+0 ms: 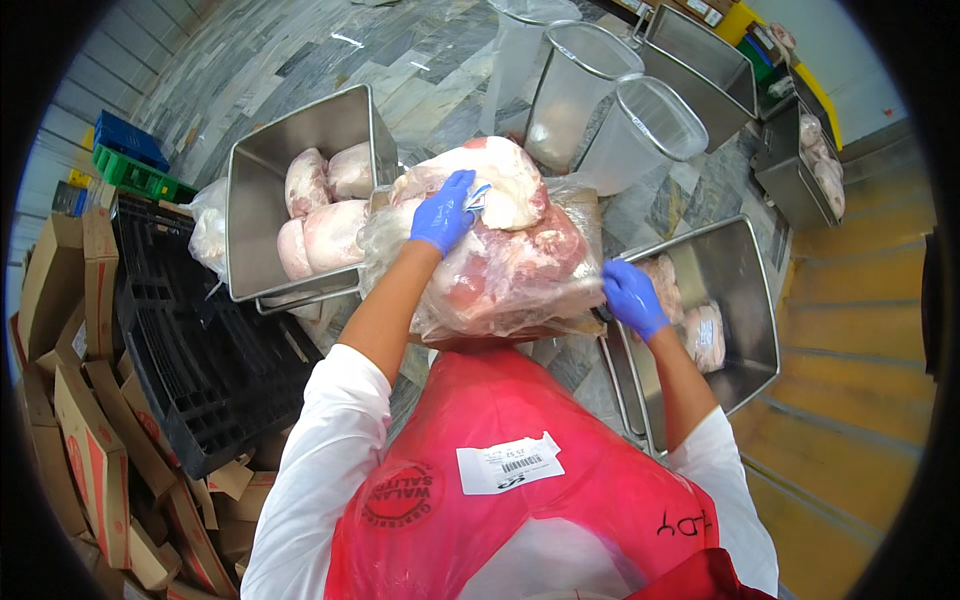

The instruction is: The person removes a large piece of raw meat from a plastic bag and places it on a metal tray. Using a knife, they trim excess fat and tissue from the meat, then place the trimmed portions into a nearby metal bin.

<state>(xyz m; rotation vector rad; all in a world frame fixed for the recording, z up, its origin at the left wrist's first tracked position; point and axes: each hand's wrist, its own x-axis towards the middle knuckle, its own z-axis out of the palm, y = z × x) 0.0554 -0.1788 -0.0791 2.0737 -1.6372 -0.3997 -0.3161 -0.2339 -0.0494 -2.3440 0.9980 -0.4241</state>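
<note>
Large cuts of raw, pale pink meat are heaped in a clear plastic liner in a cardboard box before me. My left hand, in a blue glove, rests against the upper cut with its fingers stretched out. Beside those fingers, a small blue-and-white label lies on the meat. At the box's right side, my gloved right hand is closed on the liner's edge; its fingertips are partly hidden. A steel tub left of the box holds several meat pieces.
Another steel tub with meat stands right, under my right forearm. Tall clear plastic bins and more steel tubs stand beyond the box. Black pallets and a pile of flattened cardboard boxes lie left. The floor is grey-tiled.
</note>
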